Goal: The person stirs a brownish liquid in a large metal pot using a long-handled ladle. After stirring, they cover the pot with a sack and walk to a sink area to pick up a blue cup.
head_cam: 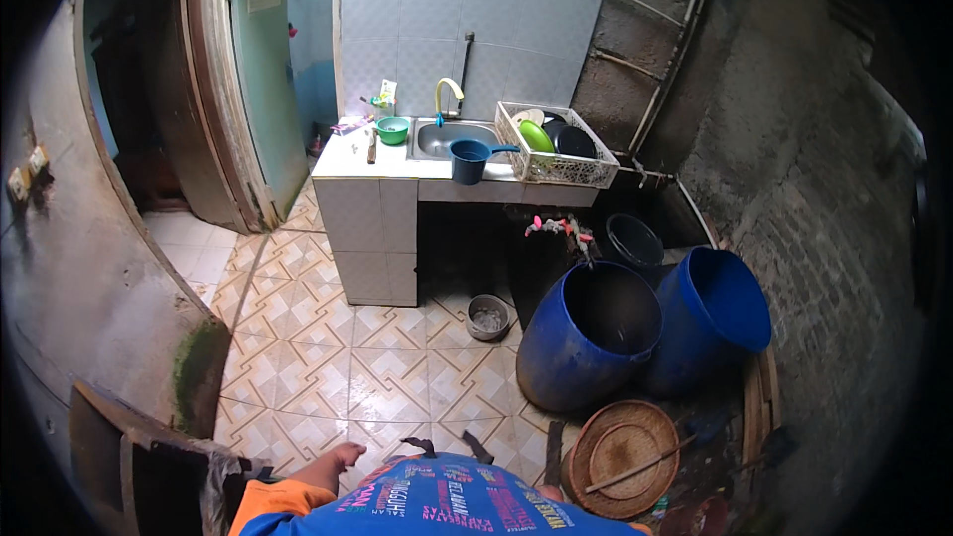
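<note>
My left hand (348, 454) hangs low beside my blue printed shirt (454, 495), above the tiled floor (313, 365). Nothing shows in it, and its finger pose is too small to make out. At the shirt's right edge a sliver of skin (550, 493) peeks out, probably my right hand; the shirt hides the rest. Ahead stands a tiled counter with a steel sink (454, 140) under a yellow faucet (447, 87). A blue dipper (469, 162) sits at its front edge. Left of the sink are a green bowl (392, 131) and a knife (371, 147).
A white plastic crate (569, 173) of dishes stands right of the sink. Below, a metal pot (488, 318) rests on the floor near two blue drums (566, 350). Woven trays (625, 454) with a stick lie at front right. Dark furniture (141, 454) stands front left, near a doorway.
</note>
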The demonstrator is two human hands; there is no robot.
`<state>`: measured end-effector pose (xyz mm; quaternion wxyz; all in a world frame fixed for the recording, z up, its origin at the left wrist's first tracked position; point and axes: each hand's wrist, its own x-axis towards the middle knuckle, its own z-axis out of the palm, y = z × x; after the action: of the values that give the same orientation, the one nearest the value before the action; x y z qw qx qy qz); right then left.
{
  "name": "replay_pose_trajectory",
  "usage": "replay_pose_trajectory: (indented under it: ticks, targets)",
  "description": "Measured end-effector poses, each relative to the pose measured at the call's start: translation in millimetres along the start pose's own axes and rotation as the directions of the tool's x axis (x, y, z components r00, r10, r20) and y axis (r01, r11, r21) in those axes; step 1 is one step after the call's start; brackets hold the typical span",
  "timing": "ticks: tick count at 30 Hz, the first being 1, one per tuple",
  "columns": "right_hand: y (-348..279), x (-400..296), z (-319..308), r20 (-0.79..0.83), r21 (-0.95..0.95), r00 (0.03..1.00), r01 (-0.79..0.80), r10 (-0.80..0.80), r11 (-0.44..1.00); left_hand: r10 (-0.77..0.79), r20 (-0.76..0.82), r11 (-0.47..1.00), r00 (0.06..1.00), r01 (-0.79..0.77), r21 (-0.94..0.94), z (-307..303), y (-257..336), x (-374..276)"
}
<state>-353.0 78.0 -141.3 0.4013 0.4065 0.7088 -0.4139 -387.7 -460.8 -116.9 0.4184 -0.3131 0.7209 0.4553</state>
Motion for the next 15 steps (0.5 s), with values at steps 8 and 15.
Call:
replay_pose_trajectory:
  ticks: [8, 15]
  targets:
    - [-255, -60, -24, -0.424, 0.112, 0.657, 0.721, -0.623, 0.684, 0.333, -0.052, 0.942, 0.941, -0.335, -0.029, -36, 125, 56]
    - [-501, -92, -81, -0.418, -0.278, 0.193, 0.903, -0.888, 0.328, 0.103, -0.114, 0.961, 0.988, -0.129, -0.245, -57, 134, 63]
